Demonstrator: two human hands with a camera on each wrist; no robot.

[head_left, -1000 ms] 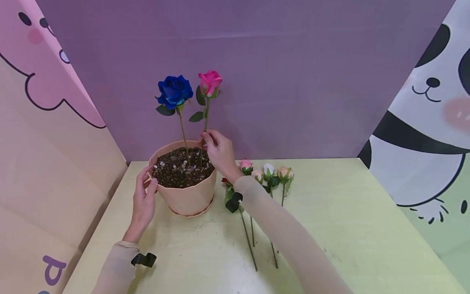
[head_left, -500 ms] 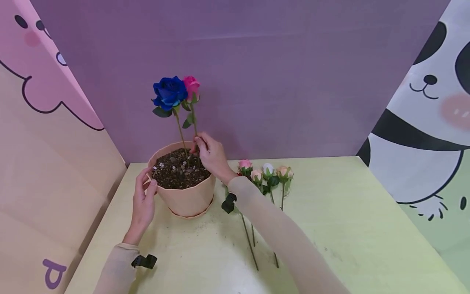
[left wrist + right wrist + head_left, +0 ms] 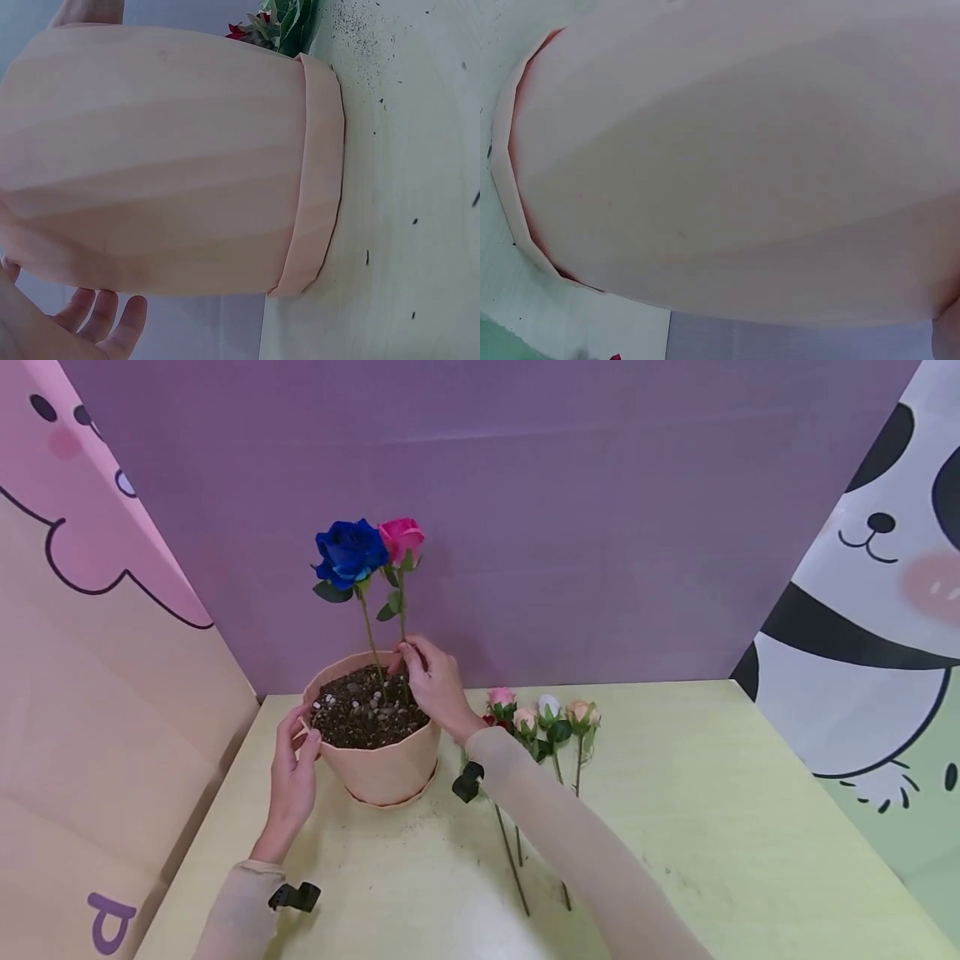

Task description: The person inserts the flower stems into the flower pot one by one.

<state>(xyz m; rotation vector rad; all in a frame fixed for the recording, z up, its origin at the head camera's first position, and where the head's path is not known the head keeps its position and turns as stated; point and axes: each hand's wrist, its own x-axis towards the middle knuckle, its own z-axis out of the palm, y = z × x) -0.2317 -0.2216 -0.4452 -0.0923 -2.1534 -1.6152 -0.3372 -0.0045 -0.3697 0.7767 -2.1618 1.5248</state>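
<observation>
A peach flowerpot (image 3: pixel 386 772) filled with dark soil (image 3: pixel 363 710) stands on its saucer at the table's back left. My left hand (image 3: pixel 292 785) holds the pot's left side near the rim, thumb toward the front; its fingers (image 3: pixel 105 315) lie along the wall in the left wrist view. At the far right of the rim, my right hand (image 3: pixel 438 685) pinches the lower stem of a pink rose (image 3: pixel 402 539), which stands upright over the soil. Its stem end is hidden behind the hand. Beside it a blue rose (image 3: pixel 350 553) stands in the soil.
Right of the pot several loose roses lie on the table (image 3: pixel 712 827), among them a light pink rose (image 3: pixel 500 697), a white rose (image 3: pixel 548 706) and a peach rose (image 3: pixel 582 714). My right forearm crosses their stems. A purple backdrop (image 3: pixel 562 527) rises behind.
The right hand has moved left and slightly down with the pink rose, so its bloom now sits close beside the blue one. My left hand keeps its place on the flowerpot.
</observation>
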